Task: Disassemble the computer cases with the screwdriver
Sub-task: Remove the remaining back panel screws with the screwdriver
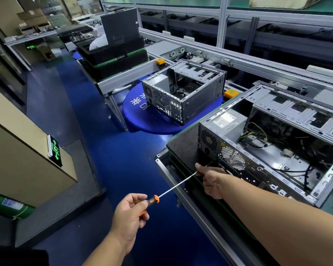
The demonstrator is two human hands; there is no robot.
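Note:
An open grey computer case (273,150) lies on its side on the workbench at the right, its rear panel with fan grilles facing me. My left hand (130,212) grips the orange-and-black handle of a long screwdriver (175,186). Its thin shaft runs up and to the right to the case's rear panel. My right hand (212,180) pinches the shaft near its tip, close against the lower rear panel. The tip itself is hidden behind my fingers. A second open case (185,95) stands farther off on a blue round stool.
The workbench edge (181,191) is an aluminium rail. A conveyor line (258,64) runs behind both cases. Stacked black trays (113,54) sit on a bench at the back. Blue floor (104,160) stretches to the left, beside a beige cabinet (27,150).

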